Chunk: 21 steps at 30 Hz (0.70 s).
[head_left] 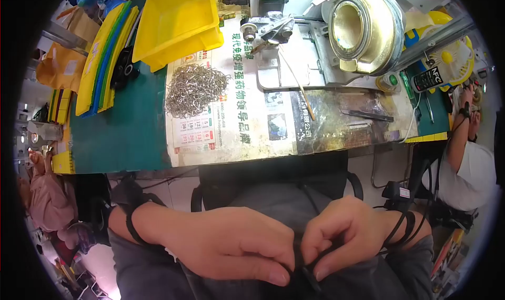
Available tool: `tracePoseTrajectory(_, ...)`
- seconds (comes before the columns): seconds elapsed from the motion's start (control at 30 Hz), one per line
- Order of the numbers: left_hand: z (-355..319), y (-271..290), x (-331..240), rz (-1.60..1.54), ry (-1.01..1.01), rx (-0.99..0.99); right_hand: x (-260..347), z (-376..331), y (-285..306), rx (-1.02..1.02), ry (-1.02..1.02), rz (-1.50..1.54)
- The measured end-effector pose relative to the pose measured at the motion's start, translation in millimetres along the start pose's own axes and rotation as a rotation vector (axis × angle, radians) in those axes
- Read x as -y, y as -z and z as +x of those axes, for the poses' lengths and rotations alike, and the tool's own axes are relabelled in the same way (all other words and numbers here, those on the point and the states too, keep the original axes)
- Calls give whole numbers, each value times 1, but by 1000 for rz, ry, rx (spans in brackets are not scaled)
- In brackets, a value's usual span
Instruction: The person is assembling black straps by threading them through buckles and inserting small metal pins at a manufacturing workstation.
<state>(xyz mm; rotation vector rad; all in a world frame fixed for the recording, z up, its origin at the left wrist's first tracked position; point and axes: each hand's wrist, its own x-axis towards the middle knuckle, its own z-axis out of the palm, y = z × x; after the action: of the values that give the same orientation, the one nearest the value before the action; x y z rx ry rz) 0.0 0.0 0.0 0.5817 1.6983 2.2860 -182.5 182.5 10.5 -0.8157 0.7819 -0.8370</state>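
Both my hands are low over my lap, in front of the bench edge. My left hand is closed, with curled fingers and the thumb pressed along them. My right hand pinches with thumb and forefinger close beside it. Between the fingertips runs a thin black cord, dark against my grey clothing, so its full shape is hard to make out. Each wrist wears a black band, and black cables hang by the right one.
On the bench lie a heap of small metal hooks, a yellow bin and a dark tweezers-like tool. A machine with a brass-coloured round bowl stands behind. A chair is under the bench edge; people sit at both sides.
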Motion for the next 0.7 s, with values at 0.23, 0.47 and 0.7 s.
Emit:
tracePoseTrajectory(0.23, 10, -2, -16, 89, 237, -43, -3, -1, 1, -59, 53, -32)
tracePoseTrajectory(0.47, 16, -5, -5, 48, 338, 72, -2, -1, 5, -67, 198, -227)
tracePoseTrajectory(0.7, 24, -14, -13, -156, 517, 33, -1, -2, 5, -82, 306, -278)
